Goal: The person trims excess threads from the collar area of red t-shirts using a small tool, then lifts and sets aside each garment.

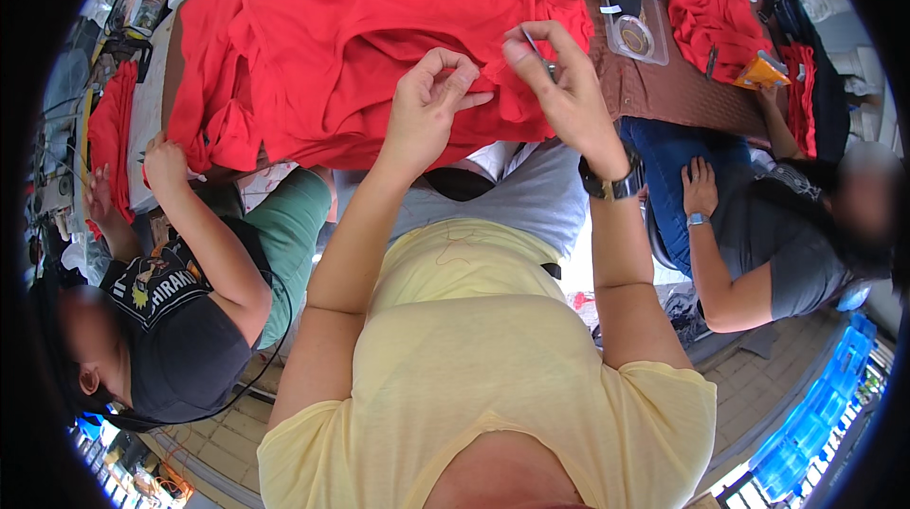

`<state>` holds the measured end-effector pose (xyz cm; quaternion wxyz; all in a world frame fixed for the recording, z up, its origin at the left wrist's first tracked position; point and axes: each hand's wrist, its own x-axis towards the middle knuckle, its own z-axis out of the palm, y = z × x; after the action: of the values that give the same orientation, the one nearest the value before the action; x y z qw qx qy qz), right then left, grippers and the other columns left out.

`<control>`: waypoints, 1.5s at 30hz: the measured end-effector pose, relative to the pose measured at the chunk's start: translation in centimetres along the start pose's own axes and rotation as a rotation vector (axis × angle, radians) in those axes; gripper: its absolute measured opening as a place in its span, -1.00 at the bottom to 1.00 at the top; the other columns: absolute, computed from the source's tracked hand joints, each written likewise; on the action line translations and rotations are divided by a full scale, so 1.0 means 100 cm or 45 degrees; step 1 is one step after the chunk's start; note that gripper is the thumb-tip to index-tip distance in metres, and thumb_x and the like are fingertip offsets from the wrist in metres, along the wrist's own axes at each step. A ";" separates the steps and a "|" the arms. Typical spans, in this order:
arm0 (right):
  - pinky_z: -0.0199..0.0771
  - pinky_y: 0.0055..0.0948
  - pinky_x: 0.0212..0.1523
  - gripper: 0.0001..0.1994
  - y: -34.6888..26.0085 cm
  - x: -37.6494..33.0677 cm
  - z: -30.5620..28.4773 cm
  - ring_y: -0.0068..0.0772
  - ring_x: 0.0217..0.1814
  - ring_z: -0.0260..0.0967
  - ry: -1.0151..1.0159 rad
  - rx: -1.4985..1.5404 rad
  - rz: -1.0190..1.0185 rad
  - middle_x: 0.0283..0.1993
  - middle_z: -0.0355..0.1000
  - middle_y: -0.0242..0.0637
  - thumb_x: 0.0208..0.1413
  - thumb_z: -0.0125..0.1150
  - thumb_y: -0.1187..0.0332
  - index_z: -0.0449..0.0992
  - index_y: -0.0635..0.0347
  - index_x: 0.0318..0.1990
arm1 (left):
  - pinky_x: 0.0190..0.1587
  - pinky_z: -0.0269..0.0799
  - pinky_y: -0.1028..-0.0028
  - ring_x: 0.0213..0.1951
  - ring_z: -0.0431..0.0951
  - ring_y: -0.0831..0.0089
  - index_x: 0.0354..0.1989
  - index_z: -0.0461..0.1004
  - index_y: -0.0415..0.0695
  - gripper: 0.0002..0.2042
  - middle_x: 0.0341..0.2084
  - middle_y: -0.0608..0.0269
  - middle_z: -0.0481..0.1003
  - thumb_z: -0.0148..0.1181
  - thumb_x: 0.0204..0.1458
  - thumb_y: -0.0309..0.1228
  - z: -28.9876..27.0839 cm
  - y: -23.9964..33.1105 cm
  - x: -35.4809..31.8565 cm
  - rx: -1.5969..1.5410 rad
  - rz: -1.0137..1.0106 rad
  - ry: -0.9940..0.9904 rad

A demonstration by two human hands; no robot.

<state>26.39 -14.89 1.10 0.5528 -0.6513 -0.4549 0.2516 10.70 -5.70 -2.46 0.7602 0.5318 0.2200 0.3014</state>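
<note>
A large red garment lies spread and rumpled over the table before me. My left hand is raised at its near edge, thumb and forefinger pinched together; whatever is between them is too small to make out. To its right, my right hand is curled around a small slim metal tool, mostly hidden by the fingers, so its exact kind does not show. A fold of red cloth hangs just behind and between the two hands. My right wrist wears a black watch.
A clear plastic box holding a roll stands right on the brown table cover. More red garments lie beyond it. Co-workers sit close on both sides: one at left handling red cloth, another at right holding an orange packet.
</note>
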 end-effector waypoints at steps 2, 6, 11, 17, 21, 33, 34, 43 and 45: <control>0.33 -0.51 -0.38 -0.57 -0.011 -0.013 0.001 -0.56 -0.42 0.32 0.125 -0.017 0.135 -0.42 0.38 -0.42 0.38 -0.02 0.03 0.47 0.30 -0.21 | 0.12 0.56 0.30 -0.10 0.46 0.58 -0.19 0.42 -0.21 -0.88 -0.19 0.32 0.43 0.03 0.34 -0.42 -0.001 -0.001 -0.002 0.023 -0.025 -0.020; -0.19 -0.61 -0.64 -0.47 -0.023 -0.042 0.004 -0.73 -0.68 -0.14 -0.505 1.129 0.807 -0.56 0.06 -0.57 0.42 -0.31 -0.12 0.39 0.16 -0.27 | -0.06 0.50 0.53 -0.16 0.46 0.65 -0.22 0.41 -0.25 -0.85 -0.31 0.34 0.44 0.10 0.32 -0.40 0.003 0.002 -0.004 0.073 0.020 0.024; -0.17 -0.62 -0.64 -0.53 -0.010 -0.052 0.026 -0.73 -0.67 -0.12 -0.371 1.069 0.815 -0.56 0.09 -0.56 0.44 -0.27 -0.04 0.38 0.17 -0.28 | -0.10 0.41 0.56 -0.23 0.45 0.65 -0.25 0.40 -0.22 -0.86 -0.35 0.34 0.44 0.11 0.32 -0.40 0.004 0.005 -0.005 0.116 0.072 0.019; -0.14 -0.61 -0.67 -0.57 0.003 -0.048 0.033 -0.71 -0.69 -0.10 -0.305 1.235 0.771 -0.56 0.12 -0.52 0.44 -0.22 0.02 0.38 0.18 -0.30 | 0.02 0.37 0.49 -0.18 0.45 0.60 -0.25 0.41 -0.18 -0.91 -0.30 0.34 0.44 0.12 0.30 -0.45 0.000 -0.002 -0.006 0.132 0.113 -0.013; -0.14 -0.62 -0.68 -0.58 0.002 -0.047 0.032 -0.72 -0.70 -0.10 -0.250 1.259 0.778 -0.56 0.13 -0.52 0.44 -0.22 0.03 0.37 0.17 -0.31 | 0.14 0.34 0.42 -0.09 0.45 0.56 -0.26 0.43 -0.18 -0.94 -0.29 0.34 0.43 0.12 0.28 -0.50 0.000 -0.003 -0.008 0.037 0.036 -0.118; -0.24 -0.59 -0.66 -0.49 -0.019 -0.046 0.004 -0.71 -0.68 -0.14 -0.405 1.088 0.382 -0.62 0.10 -0.50 0.39 -0.29 -0.09 0.22 0.08 -0.49 | 0.15 0.37 0.40 0.01 0.50 0.41 -0.25 0.44 -0.25 -0.96 -0.27 0.27 0.45 0.13 0.25 -0.56 0.001 -0.012 -0.006 0.065 0.243 -0.016; -0.19 -0.58 -0.62 -0.50 -0.032 -0.037 -0.002 -0.71 -0.66 -0.13 -0.159 0.807 0.204 -0.61 0.13 -0.49 0.36 -0.30 -0.07 0.34 0.15 -0.41 | 0.17 0.35 0.39 -0.04 0.50 0.44 -0.25 0.44 -0.26 -0.95 -0.26 0.28 0.45 0.13 0.26 -0.55 0.000 -0.010 -0.006 0.028 0.238 -0.037; 0.24 -0.60 -0.37 -0.63 0.028 0.002 -0.019 -0.64 -0.38 0.24 -0.386 -0.035 -0.041 -0.11 0.52 -0.42 -0.11 0.19 0.57 0.50 0.23 -0.04 | -0.01 0.44 0.43 -0.03 0.49 0.42 -0.23 0.51 -0.24 -0.90 -0.14 0.20 0.44 0.27 0.14 -0.49 -0.033 0.025 -0.058 0.652 -0.040 -0.082; 0.26 -0.59 -0.37 -0.62 0.021 0.000 -0.019 -0.62 -0.38 0.26 -0.372 -0.047 -0.043 -0.11 0.53 -0.41 -0.13 0.18 0.57 0.50 0.22 -0.05 | -0.06 0.44 0.38 -0.11 0.49 0.35 -0.21 0.52 -0.23 -0.85 -0.15 0.15 0.44 0.32 0.08 -0.48 -0.047 0.037 -0.071 1.047 -0.334 -0.613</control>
<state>28.59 -15.77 -0.38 0.4730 -0.6100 -0.5460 0.3258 1.68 -6.54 -0.43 0.5483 0.8101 0.2039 -0.0399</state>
